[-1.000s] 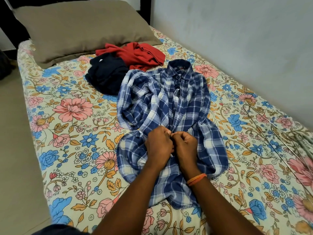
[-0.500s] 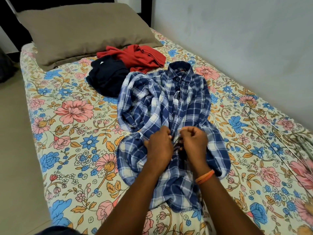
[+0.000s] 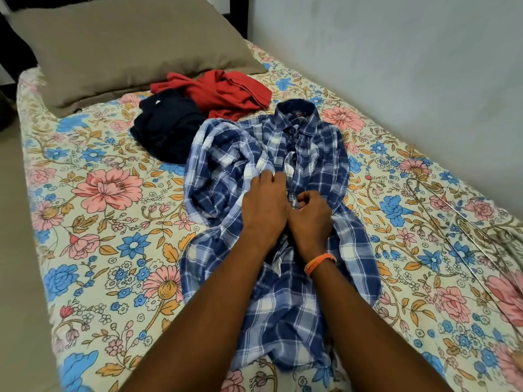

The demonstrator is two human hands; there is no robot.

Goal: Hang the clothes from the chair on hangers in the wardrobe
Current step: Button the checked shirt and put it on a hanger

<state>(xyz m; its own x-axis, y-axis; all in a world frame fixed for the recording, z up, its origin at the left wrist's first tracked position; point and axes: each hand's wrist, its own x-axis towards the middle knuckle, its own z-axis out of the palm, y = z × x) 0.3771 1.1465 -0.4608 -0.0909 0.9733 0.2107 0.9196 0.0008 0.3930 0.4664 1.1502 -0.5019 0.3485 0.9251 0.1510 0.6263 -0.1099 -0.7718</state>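
A blue and white plaid shirt lies spread front-up on the bed, which is covered by a floral sheet; its collar points toward the pillow and its hem toward the person. Both hands work at the shirt's front placket, about midway down. The left hand rests on the cloth with its fingers bent, the fingertips pinching a fold of the left front panel. The right hand touches the left one, its fingers curled tight round the placket edge; an orange band circles that wrist. Beyond the shirt's left shoulder sits a crumpled navy garment, touching the shirt, and a red garment lies bunched just behind the collar, against the pillow's lower edge. To the right of the shirt, well apart, thin wire hangers lie flat on the sheet near the grey wall.
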